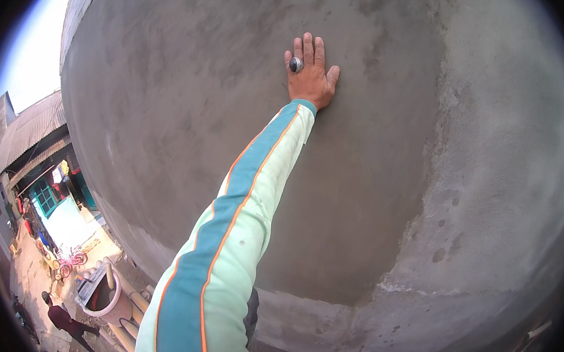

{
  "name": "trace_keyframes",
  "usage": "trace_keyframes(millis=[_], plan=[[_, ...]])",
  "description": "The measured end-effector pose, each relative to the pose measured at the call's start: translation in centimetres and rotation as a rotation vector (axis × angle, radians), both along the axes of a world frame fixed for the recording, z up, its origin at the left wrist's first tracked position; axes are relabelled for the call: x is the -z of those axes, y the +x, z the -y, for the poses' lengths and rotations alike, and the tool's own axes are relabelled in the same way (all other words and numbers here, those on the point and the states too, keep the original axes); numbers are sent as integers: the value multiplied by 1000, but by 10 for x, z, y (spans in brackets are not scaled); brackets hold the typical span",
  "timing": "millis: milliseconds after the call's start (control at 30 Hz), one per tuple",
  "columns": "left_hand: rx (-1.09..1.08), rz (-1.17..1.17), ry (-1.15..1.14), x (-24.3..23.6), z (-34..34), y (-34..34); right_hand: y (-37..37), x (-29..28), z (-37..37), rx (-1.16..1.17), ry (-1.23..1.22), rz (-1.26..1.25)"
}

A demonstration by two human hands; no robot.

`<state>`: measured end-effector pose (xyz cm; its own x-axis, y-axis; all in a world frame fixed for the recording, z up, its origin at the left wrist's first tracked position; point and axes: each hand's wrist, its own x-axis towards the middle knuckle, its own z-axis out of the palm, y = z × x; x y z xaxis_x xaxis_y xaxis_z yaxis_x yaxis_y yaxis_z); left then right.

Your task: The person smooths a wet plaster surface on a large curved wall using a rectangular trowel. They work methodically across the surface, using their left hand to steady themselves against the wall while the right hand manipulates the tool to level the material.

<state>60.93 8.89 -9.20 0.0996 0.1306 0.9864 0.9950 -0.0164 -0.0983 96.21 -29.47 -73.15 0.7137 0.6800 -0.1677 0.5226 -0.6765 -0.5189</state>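
My left hand [311,80] lies flat against a wall of dark grey, damp-looking plaster [347,180]. Its fingers are stretched upward and the thumb points right. A ring with a large dark stone [295,64] sits on one finger. Nothing is held in this hand. The arm, in a pale green sleeve [225,237] with a teal stripe and orange piping, reaches up from the lower edge. My right hand is out of the picture.
Lighter grey wall [489,210] borders the dark plaster on the right and below. At lower left are a round tub [117,306], several thick pipes [128,338] and a walking person [66,321]. Farther off stand pink bicycles [72,263] and a house with a corrugated roof [33,129].
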Motion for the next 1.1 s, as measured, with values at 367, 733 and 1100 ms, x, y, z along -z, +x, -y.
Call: trace_keyframes(millis=[367,733,1100], plan=[[65,-27,-31,-3,18,-6,-77,-49,41,-63,201,61],[889,-310,-455,275,149,-40,-174,-94,81,-129,303,71],[184,1101,-1774,756,352,-299,-191,-112,60,-451,358,272]])
